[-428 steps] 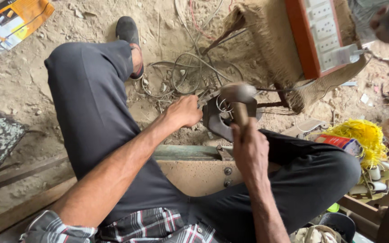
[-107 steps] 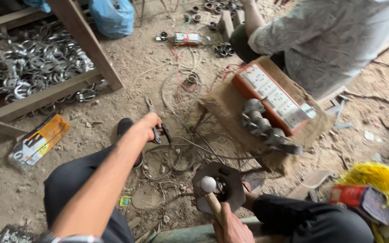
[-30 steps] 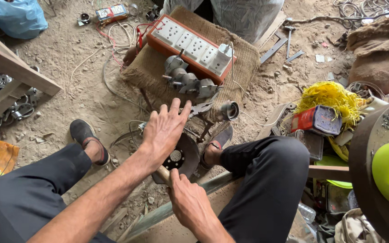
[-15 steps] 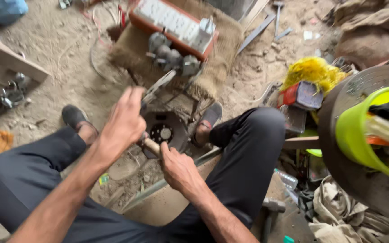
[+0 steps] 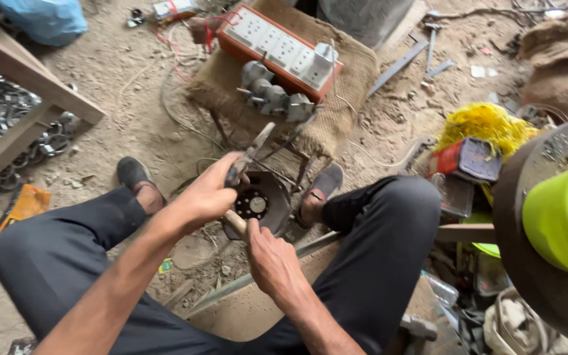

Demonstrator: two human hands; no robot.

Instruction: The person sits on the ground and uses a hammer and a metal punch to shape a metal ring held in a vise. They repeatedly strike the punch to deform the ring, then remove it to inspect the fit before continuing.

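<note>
I sit on the sandy ground with both legs spread. My left hand (image 5: 210, 192) is shut on a long thin metal tool (image 5: 250, 154) that angles up and to the right. My right hand (image 5: 269, 258) grips a wooden handle (image 5: 235, 223) just below my left hand. Between my feet lies a round dark metal housing (image 5: 264, 201) with a disc of small holes in its middle. Both hands sit at its near left edge.
A burlap-covered stool (image 5: 336, 112) ahead carries an orange-and-white switch board (image 5: 277, 46) and grey metal parts (image 5: 274, 97). A wooden frame (image 5: 41, 98) with metal rings stands at left. Yellow fibre (image 5: 484, 125), a red box (image 5: 465, 161) and a green bucket (image 5: 557, 217) are at right.
My left hand, spread open over the housing a second ago, has closed on the thin metal tool. The view has tilted slightly; my right hand stays on the wooden handle.
</note>
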